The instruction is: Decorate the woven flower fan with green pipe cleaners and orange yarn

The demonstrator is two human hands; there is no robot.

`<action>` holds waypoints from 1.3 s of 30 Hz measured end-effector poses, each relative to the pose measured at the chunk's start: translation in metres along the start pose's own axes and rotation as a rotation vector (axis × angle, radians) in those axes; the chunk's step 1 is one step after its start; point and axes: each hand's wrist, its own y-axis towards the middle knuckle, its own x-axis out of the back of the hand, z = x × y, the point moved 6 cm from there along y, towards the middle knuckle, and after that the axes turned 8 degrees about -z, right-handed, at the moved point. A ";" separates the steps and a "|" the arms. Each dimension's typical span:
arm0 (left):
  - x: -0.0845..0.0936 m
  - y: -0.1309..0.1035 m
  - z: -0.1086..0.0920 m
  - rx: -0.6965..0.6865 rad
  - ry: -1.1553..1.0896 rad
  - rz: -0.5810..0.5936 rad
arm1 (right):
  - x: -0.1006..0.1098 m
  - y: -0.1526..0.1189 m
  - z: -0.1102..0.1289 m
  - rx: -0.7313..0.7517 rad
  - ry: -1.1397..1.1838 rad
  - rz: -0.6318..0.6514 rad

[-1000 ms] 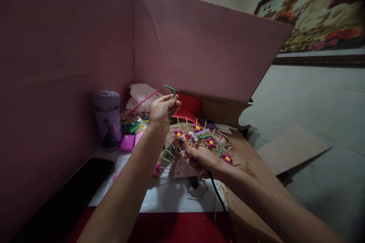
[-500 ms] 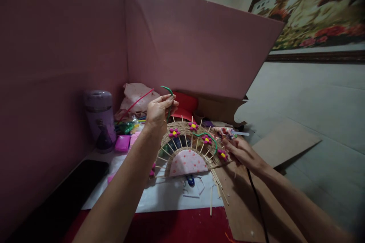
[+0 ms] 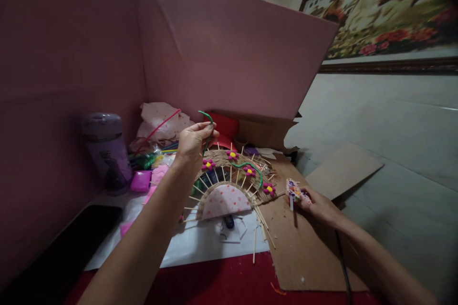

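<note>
I see open brown cardboard (image 3: 304,248) right of the woven fan (image 3: 229,176); behind and left, the pink board wall (image 3: 214,52) and purple bottle (image 3: 105,150) block my reach.

Black phone (image 3: 57,252) cut off bottom-left

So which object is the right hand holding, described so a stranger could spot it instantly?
Start at the fan-shaped woven piece with pink flowers in the middle. Just right of it, on the brown cardboard sheet, the right hand holds a small glue gun with a colourful patterned body. Unlike the sticks and flowers nearby, a black cord trails from it.
</note>
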 end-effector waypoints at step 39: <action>0.019 0.022 0.012 -0.075 0.849 0.164 | 0.001 0.071 0.268 0.759 0.098 -0.157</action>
